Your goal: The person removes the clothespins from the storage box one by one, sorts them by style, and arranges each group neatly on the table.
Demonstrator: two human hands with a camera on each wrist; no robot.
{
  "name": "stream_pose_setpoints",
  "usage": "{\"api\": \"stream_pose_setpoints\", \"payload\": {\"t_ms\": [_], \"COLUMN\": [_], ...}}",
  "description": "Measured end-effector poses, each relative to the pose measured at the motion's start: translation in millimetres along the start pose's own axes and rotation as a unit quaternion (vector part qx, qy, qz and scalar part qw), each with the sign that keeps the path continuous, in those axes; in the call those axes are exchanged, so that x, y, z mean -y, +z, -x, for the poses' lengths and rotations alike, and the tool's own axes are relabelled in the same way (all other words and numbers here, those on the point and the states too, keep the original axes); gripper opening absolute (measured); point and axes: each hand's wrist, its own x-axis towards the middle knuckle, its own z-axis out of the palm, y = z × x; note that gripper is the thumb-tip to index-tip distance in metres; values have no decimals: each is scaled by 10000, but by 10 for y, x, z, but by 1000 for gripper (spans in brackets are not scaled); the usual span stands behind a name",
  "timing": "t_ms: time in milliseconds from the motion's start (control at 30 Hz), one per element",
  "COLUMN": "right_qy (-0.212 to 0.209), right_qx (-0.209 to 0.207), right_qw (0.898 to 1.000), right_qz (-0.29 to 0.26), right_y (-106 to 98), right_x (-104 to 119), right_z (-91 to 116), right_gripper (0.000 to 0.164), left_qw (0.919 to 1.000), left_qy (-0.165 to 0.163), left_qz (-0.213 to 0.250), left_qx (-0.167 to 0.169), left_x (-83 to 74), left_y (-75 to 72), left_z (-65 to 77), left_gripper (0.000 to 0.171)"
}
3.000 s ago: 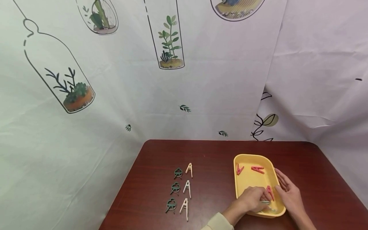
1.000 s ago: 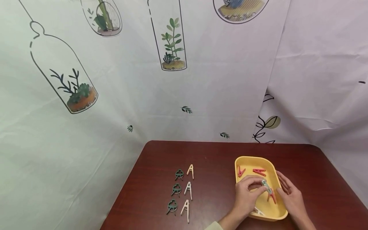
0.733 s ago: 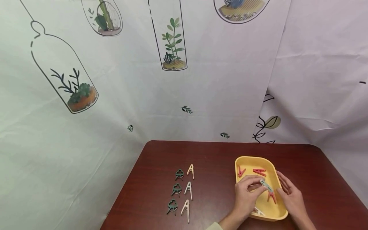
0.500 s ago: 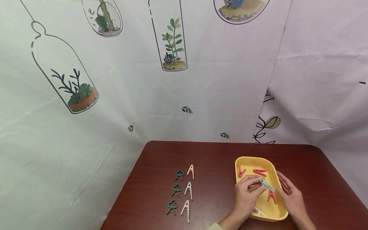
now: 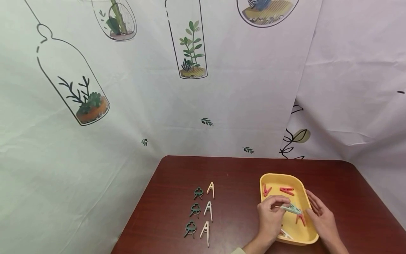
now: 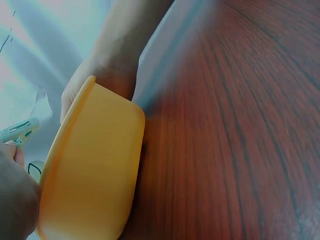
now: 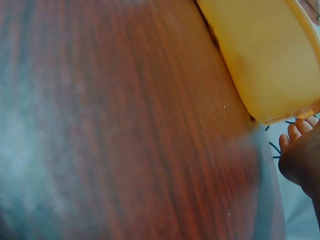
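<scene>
In the head view my left hand (image 5: 269,217) pinches a light green clothespin (image 5: 291,209) by one end, raised over the yellow tray (image 5: 268,175). The same clothespin (image 6: 20,129) shows at the left edge of the left wrist view. My right hand (image 5: 323,217) holds the tray's right side, thumb at the rim and fingers along the outer wall. Inside the tray lie a red clothespin (image 5: 266,190) at the far left, another red clothespin (image 5: 287,191) at the back, and a third beneath the green one. A white clothespin (image 5: 285,234) lies near my left wrist, partly hidden.
Left of the tray, on the dark red wooden table (image 5: 238,197), stand two columns: three dark green round clips (image 5: 195,209) and three cream clothespins (image 5: 208,211). A printed cloth (image 5: 241,88) hangs behind the table's far edge.
Three seconds ago my left hand was down inside the tray's near end. It has come up with the light green clothespin, which has since turned in the fingers. The right hand stays at the tray.
</scene>
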Motion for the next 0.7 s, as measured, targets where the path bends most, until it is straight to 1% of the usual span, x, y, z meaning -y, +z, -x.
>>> {"api": "stream_pose_setpoints", "payload": {"t_ms": [67,133,200,233,367,500,567,700], "right_qy": [37,92,142,178,211,127,101,105], "right_qx": [16,41,52,70,75,31,16,21], "right_qw": [9999,9998,9997,9996,9997,9998,9998,9999], "right_qz": [104,178,183,185,98,131,153,135], "right_y": [2,3,3,3,1,7,8,11], "right_x": [14,25,31,33,21,16,14,14], "right_z": [2,5,4,10,5,-2,-4,-6], "right_gripper": [58,58,57,57,58,58,58,58], "left_qw": [9992,9976,9967,9966,9968,9967,9958,9918], "left_qy": [-251,-489,-663,-722,-738,-715,-765,-1003], "left_qz": [296,456,410,304,-61,-102,-131,-186], "left_qx": [-77,-171,-241,-263,-287,-377,-489,-767], "left_x": [-2,-15,-37,-51,-78,-44,-8,77], "left_y": [-5,-11,-19,-27,-79,-174,-235,-381], "left_z": [0,-5,-21,-32,-109,-241,-318,-485], "left_gripper": [8,10,11,11,9,8,7,7]}}
